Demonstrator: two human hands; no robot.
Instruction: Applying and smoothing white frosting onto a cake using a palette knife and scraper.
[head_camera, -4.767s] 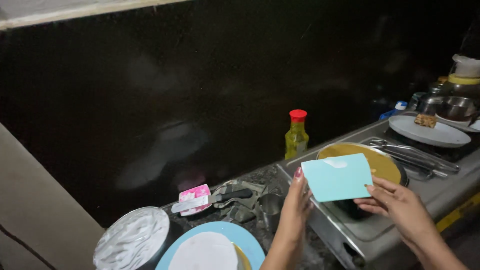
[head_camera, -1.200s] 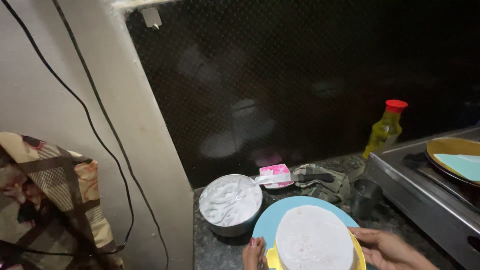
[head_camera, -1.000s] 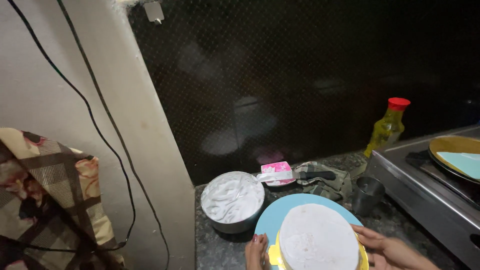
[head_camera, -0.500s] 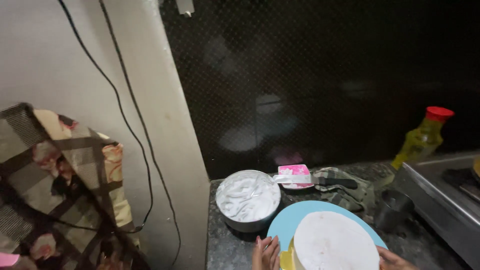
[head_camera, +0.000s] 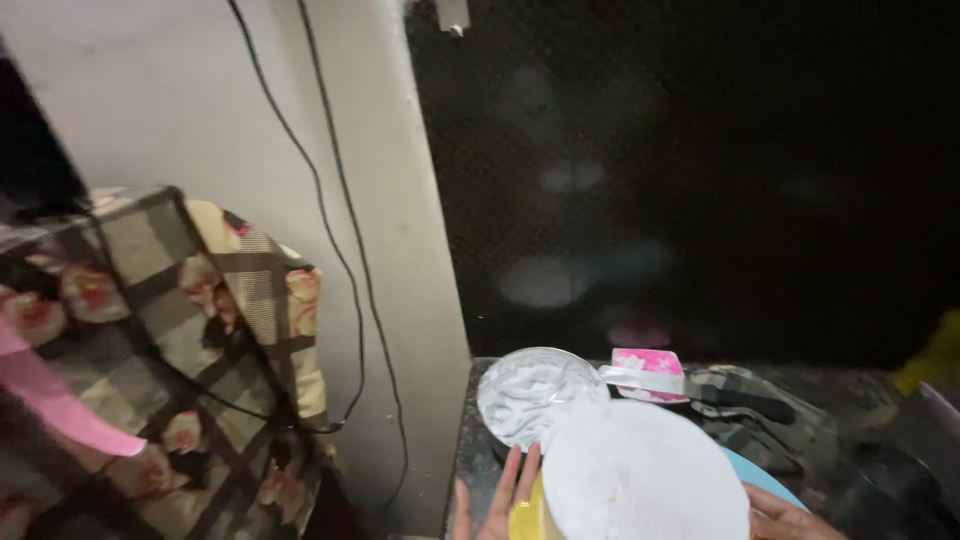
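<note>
Your left hand (head_camera: 498, 498) sits at the bottom edge, fingers straight and spread flat against the rim of the white disc (head_camera: 645, 472) — a round, matte, powdery-looking slab with a yellow board (head_camera: 527, 516) just under it. Your right hand (head_camera: 785, 518) touches the disc's far edge; only fingertips show, so you cannot tell how they grip. The disc lies low in frame, over a light-blue plate (head_camera: 772, 476), mostly hidden. Just behind it stands a round bowl (head_camera: 535, 392) with a crinkled, foil-like silvery cover. A pink packet (head_camera: 647, 367) and a black-handled knife (head_camera: 700, 390) lie on rumpled cloth (head_camera: 770, 420). Right side is dark and blurred — a yellow shape there is unreadable. Left: floral checked fabric (head_camera: 160, 340), two black cables (head_camera: 345, 250) on a pale wall.
</note>
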